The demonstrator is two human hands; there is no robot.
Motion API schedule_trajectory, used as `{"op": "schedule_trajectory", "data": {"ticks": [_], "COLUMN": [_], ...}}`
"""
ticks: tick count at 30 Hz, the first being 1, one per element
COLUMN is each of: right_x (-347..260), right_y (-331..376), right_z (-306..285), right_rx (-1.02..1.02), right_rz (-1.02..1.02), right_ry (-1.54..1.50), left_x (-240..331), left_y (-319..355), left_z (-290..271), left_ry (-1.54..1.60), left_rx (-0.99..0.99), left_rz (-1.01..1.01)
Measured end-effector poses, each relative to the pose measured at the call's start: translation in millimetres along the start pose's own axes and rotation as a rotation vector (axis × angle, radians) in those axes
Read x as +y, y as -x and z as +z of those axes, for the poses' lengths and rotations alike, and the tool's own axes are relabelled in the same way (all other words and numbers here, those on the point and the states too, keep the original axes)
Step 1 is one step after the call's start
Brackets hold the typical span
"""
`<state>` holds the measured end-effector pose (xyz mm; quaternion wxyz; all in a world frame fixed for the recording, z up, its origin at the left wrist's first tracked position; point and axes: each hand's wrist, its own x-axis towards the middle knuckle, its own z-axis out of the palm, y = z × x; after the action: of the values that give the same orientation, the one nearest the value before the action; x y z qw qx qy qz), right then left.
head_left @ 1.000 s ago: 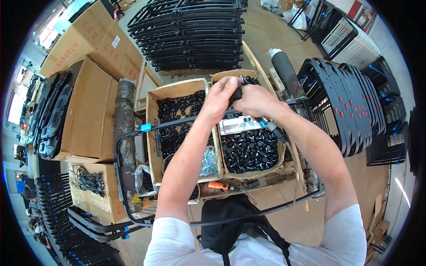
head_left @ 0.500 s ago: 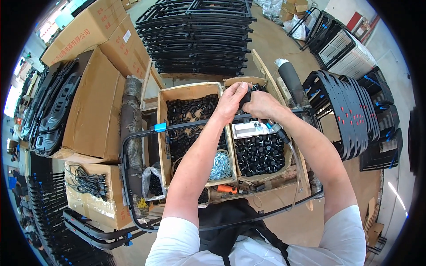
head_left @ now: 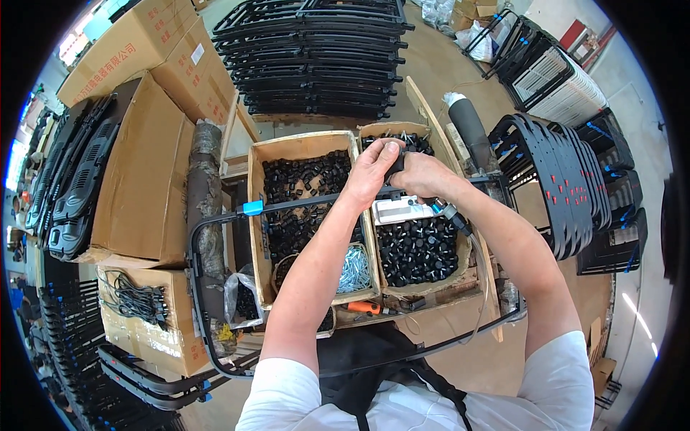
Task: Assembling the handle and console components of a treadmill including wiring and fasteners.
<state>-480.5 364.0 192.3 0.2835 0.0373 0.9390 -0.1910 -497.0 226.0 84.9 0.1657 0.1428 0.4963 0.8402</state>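
Note:
Both hands meet over the far bar of a black tubular frame (head_left: pixel 302 205), which lies across the boxes before me. My left hand (head_left: pixel 371 169) is closed, thumb and fingers pinching a small black part (head_left: pixel 396 164) whose shape is mostly hidden. My right hand (head_left: pixel 425 174) wraps round an air driver (head_left: pixel 451 214), its hose fitting showing below the palm and a grey hose (head_left: pixel 486 287) trailing down. The driver's front end, between the hands, is covered by fingers. A blue clip (head_left: pixel 253 208) sits on the frame's bar, left of my hands.
Beneath the frame, a left carton (head_left: pixel 256 237) holds black caps and silver screws (head_left: pixel 353 269); a right carton (head_left: pixel 466 262) holds black knobs and a white box (head_left: pixel 402 210). An orange-handled tool (head_left: pixel 364 307) lies nearer. Stacked black frames (head_left: pixel 313 61) stand beyond; large cartons (head_left: pixel 154 172) rise at left.
My view has shifted slightly, so the boxes and frame sit a little further left. Both hands keep nearly the same place and grip.

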Motion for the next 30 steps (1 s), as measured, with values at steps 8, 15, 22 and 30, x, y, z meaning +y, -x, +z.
{"op": "schedule_trajectory", "data": {"ticks": [8, 15, 22, 30], "right_x": [11.9, 8.0, 9.0, 5.6], "right_y": [-13.5, -17.9, -16.3, 26.3], "right_z": [5.2, 7.9, 9.4, 12.6], "right_rx": [-0.069, -0.057, -0.006, 0.094], "right_rz": [-0.008, -0.002, -0.046, -0.023], "right_ry": [-0.161, -0.282, -0.351, -0.193], "left_x": [-3.5, -2.2, 8.3, 16.0], "left_y": [2.1, -5.1, -6.7, 5.0], "left_z": [-1.3, -2.3, 2.2, 17.2], "left_ry": [0.064, 0.087, 0.109, 0.039], "left_rx": [0.009, 0.014, 0.017, -0.051], "left_rz": [-0.055, -0.048, -0.101, -0.011]}}
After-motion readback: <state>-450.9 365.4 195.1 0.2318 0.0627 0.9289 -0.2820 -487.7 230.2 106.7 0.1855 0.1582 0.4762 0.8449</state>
